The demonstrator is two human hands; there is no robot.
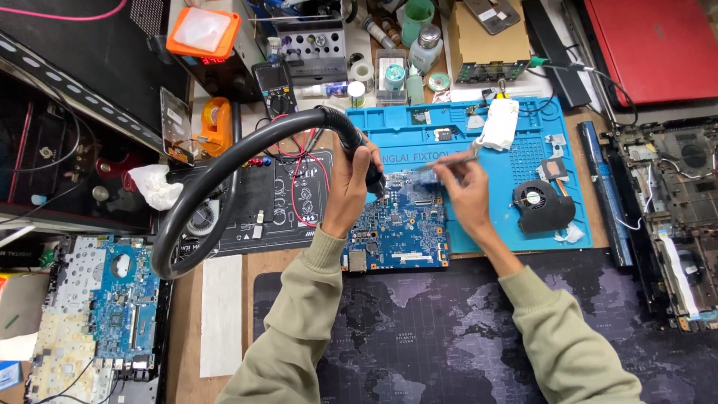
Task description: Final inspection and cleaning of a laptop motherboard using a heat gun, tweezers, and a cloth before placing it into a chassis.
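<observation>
My left hand (pixel 345 191) grips the black handle of a hot-air tool (pixel 357 146) whose thick black hose (pixel 217 176) loops away to the left. Its nozzle points down at the top edge of a blue circuit board (pixel 400 228) lying on the bench. My right hand (pixel 465 191) pinches thin metal tweezers (pixel 452 161), their tip over the same top edge of the board, close to the nozzle. Both sleeves are olive green.
A blue work mat (pixel 523 120) lies under the board, with a black cooling fan (pixel 540 203) and white cloth (pixel 499 123) on it. A multimeter (pixel 275 86), bottles and solder stand behind. Another board (pixel 105 314) lies left, an opened laptop chassis (pixel 673 217) right, a dark map-print mat (pixel 449 337) in front.
</observation>
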